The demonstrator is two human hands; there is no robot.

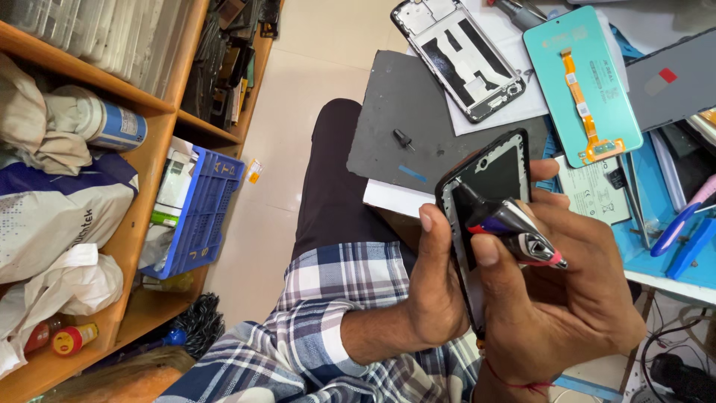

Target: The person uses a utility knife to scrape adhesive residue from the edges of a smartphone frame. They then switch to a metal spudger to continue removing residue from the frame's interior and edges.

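Against the phone frame (pixel 488 186), cradled upright in your left hand (pixel 440 291), your right hand (pixel 567 298) pinches the glue tube (pixel 507 224), nozzle pointing up-left along its edge.

The person wears a checked shirt (pixel 328 313) in white, grey and dark navy, its pattern made of broad pale squares crossed by darker bands and thin lines. The sleeve is long and ends in a plain cuff of the same check, just behind the left hand (pixel 432 291). Above the shirt in the view, dark trousers (pixel 332 179) of a plain blackish-brown cloth cover the leg, smooth and without pattern. Below the right hand (pixel 556 298), a thin red thread (pixel 514 382) circles the wrist. Both hands are bare, with short, unpainted nails.
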